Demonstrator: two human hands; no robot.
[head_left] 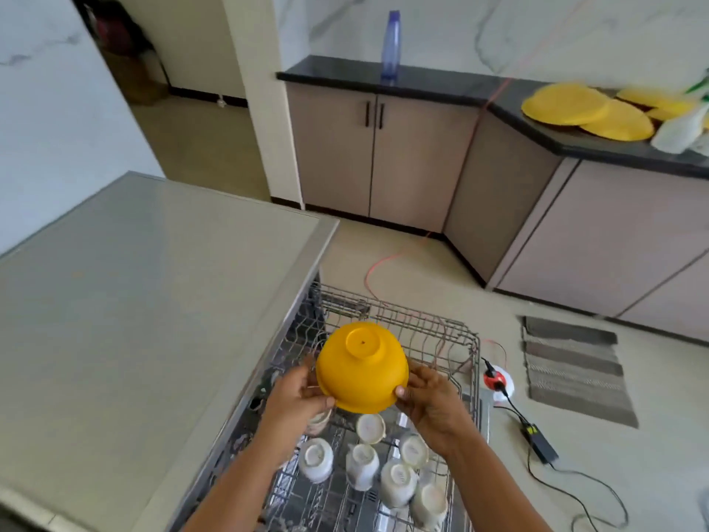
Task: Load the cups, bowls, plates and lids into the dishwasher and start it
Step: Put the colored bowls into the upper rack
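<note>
Over the pulled-out dishwasher rack (433, 332) - I hold the yellow bowl (360, 366) inverted, left hand (303, 393) and right hand (429, 397) gripping its rim, presumably for draining, beyond the near cups (361, 465).

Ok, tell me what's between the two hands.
The upside-down yellow bowl, its rim held by the left hand and right hand, above the rack; the head view shows it.
</note>
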